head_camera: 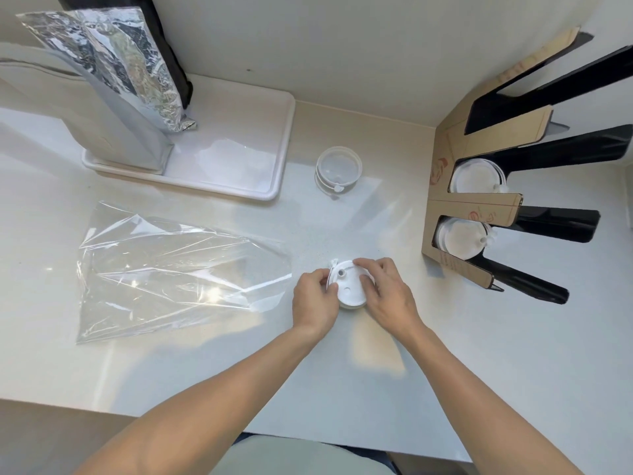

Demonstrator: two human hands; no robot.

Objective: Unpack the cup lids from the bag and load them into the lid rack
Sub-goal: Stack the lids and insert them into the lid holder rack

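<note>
A short stack of white cup lids [350, 286] sits on the counter between my hands. My left hand [314, 301] pinches its left rim and my right hand [385, 293] curls over its right rim. An empty clear plastic bag [171, 269] lies flat to the left. A second small stack of clear lids [339, 171] stands further back. The cardboard-and-black lid rack [479, 204] is on the right, with white lids [474, 178] in one slot and more lids [460, 238] in the slot below.
A white tray [270, 186] at the back left holds tall foil pouches [113, 80]. The counter's front edge runs just below my forearms. A wall stands close behind the tray and rack.
</note>
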